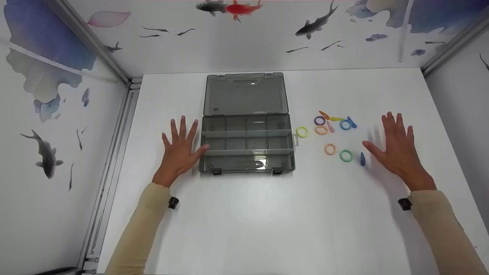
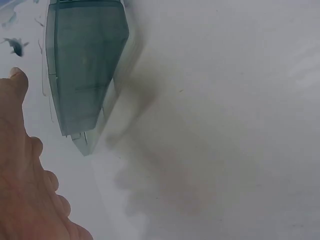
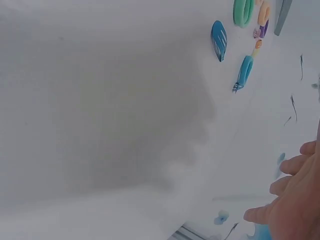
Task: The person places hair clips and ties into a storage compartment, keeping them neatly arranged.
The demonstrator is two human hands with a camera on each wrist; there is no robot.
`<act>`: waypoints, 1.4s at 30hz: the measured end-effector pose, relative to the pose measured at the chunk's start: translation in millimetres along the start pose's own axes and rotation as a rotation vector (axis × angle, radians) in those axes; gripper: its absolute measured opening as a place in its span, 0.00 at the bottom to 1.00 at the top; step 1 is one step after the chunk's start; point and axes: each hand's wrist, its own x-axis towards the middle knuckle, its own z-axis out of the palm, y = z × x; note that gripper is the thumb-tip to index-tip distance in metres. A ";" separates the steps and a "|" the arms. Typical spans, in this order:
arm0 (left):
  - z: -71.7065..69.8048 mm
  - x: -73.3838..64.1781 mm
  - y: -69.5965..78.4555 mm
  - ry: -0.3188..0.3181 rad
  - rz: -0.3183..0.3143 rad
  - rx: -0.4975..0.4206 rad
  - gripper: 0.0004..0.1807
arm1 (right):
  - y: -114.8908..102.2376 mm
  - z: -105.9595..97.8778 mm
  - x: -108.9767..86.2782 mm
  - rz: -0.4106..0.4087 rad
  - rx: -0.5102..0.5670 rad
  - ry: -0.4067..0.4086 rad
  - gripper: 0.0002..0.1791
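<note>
A translucent grey compartment box [image 1: 246, 143] lies on the white table with its lid [image 1: 246, 95] laid back. Dividers split it into rows, and I see nothing in them. My left hand [image 1: 179, 149] is held palm down, fingers spread, by the box's left side; its thumb overlaps the box edge in the head view. My right hand [image 1: 399, 152], also spread and holding nothing, hovers right of several hair ties and snap hair clips. Nearest to it is a blue hair clip [image 1: 362, 159], also in the right wrist view [image 3: 218, 41], with a green hair tie [image 1: 346, 156] beside it.
Further back lie a yellow-green hair tie [image 1: 301, 132], a purple one [image 1: 319, 120], a blue one [image 1: 345, 124] and an orange clip [image 1: 324, 115]. White panels with painted fish [image 1: 315, 25] enclose the table [image 1: 244, 221] at the back and sides.
</note>
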 end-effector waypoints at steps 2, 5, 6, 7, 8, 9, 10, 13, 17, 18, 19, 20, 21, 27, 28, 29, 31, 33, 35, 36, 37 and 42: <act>0.1 0.3 0.4 0.001 0.000 -0.006 0.54 | -1.3 1.1 0.3 -0.003 0.009 0.008 0.56; 0.4 1.2 0.7 0.011 0.005 -0.024 0.53 | -3.6 1.8 1.1 -0.005 0.022 0.018 0.55; 0.5 1.4 0.9 0.016 0.008 -0.033 0.53 | -4.5 1.8 1.4 -0.005 0.028 0.021 0.54; 0.8 1.5 1.0 0.022 0.011 -0.044 0.53 | -5.4 1.9 1.8 -0.005 0.035 0.023 0.54; 1.1 1.6 1.3 0.025 0.013 -0.050 0.53 | -6.2 2.0 2.2 -0.006 0.042 0.027 0.53; 1.5 1.7 1.4 0.027 0.015 -0.055 0.53 | -7.1 2.1 2.3 -0.007 0.048 0.030 0.53; 1.7 1.6 1.6 0.026 0.018 -0.060 0.53 | -8.1 2.3 2.7 -0.010 0.056 0.036 0.52; 2.8 1.7 1.9 0.023 0.026 -0.077 0.54 | -10.4 3.7 3.7 -0.016 0.074 0.053 0.51; 4.7 1.2 1.5 0.018 0.040 -0.115 0.53 | -15.1 6.5 3.6 -0.008 0.113 0.078 0.49; 5.3 0.8 1.4 0.020 0.045 -0.127 0.52 | -16.3 7.2 3.2 -0.002 0.129 0.084 0.48; 5.8 0.5 1.3 0.023 0.047 -0.144 0.52 | -17.6 8.0 3.0 0.002 0.145 0.092 0.47; 6.6 0.3 1.1 0.027 0.051 -0.156 0.52 | -18.9 9.0 2.8 0.005 0.165 0.099 0.47; 7.2 0.1 1.2 0.030 0.055 -0.169 0.51 | -19.9 10.3 2.9 0.007 0.183 0.108 0.46; 11.7 -2.3 0.8 0.023 0.072 -0.233 0.52 | -25.9 20.1 3.5 0.006 0.287 0.128 0.44; 12.4 -2.9 1.2 0.024 0.074 -0.249 0.52 | -27.2 22.0 3.4 0.005 0.302 0.130 0.43; 13.1 -3.5 1.8 0.027 0.076 -0.268 0.52 | -28.3 24.0 3.5 0.006 0.318 0.132 0.43; 14.9 -4.8 3.1 0.033 0.078 -0.310 0.52 | -30.4 28.1 3.7 0.009 0.349 0.136 0.41; 16.8 -6.8 4.9 0.038 0.075 -0.358 0.52 | -32.7 32.3 3.9 0.015 0.383 0.130 0.39; 19.2 -9.2 5.7 0.043 0.071 -0.398 0.53 | -34.9 36.3 4.4 0.020 0.410 0.115 0.37; 20.5 -10.5 6.0 0.046 0.070 -0.415 0.53 | -36.3 38.1 4.4 0.025 0.423 0.102 0.37; 21.8 -11.9 6.3 0.051 0.070 -0.433 0.53 | -37.7 39.8 4.4 0.026 0.431 0.089 0.37; 28.7 -15.9 6.9 0.064 0.077 -0.492 0.53 | -42.0 48.1 4.6 0.017 0.461 0.069 0.36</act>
